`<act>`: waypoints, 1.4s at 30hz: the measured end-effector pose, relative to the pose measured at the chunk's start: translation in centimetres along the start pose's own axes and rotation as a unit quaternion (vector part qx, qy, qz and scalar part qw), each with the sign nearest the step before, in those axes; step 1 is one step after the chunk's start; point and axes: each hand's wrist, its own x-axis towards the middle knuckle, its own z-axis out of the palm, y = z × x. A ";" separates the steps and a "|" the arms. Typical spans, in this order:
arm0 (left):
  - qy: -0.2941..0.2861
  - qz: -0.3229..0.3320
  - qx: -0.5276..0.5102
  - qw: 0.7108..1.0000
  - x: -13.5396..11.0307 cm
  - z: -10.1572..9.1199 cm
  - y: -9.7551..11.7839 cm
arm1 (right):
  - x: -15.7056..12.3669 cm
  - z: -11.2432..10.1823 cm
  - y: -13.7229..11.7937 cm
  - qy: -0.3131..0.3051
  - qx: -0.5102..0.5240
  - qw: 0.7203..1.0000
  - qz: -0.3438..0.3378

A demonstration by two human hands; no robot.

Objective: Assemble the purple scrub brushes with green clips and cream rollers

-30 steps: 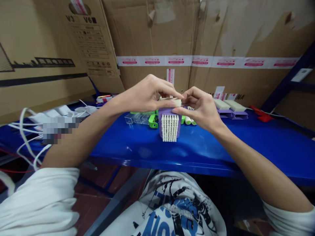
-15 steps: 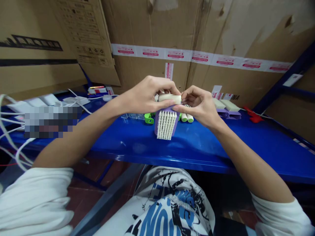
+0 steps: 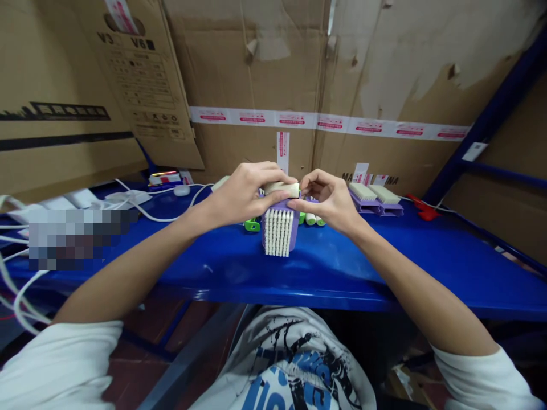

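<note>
Upright on the blue table stands a purple brush body with white bristles facing me. A cream ribbed roller lies across its top. My left hand is closed around the roller, thumb in front and fingers over it. At the roller's right end my right hand has its thumb on the purple top edge and its other fingers curled behind. A bit of green shows at that end, and the right fingertips are partly hidden. Behind lie green-ended rollers and a green plastic part.
Two purple brush pieces with cream bristles sit to the right, beside a red object. White cables and white devices fill the left. Cardboard walls the back; the blue table ends near my lap.
The view has shifted, so the table and hands sit lower and slightly farther left. Both hands keep nearly the same grip, and green now shows at the roller's right end.
</note>
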 end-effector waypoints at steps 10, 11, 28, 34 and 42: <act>-0.014 -0.008 0.038 0.999 0.0 -0.1 -0.2 | 0.2 0.1 -0.5 0.003 -0.037 0.999 -0.007; -0.017 -0.008 0.039 0.999 0.0 -0.2 -0.2 | 0.1 0.1 -0.5 0.005 -0.040 0.999 -0.009; -0.021 0.005 0.070 0.997 0.1 0.9 -0.9 | 0.4 -0.4 -0.6 -0.029 -0.042 0.999 0.002; -0.018 0.009 0.026 0.999 -0.1 0.6 -1.4 | 0.0 -0.5 -0.3 -0.006 -0.034 0.999 0.005; -0.009 -0.086 -0.133 0.987 -0.9 0.7 -3.2 | -0.4 -0.7 -0.5 -0.041 -0.144 0.988 -0.041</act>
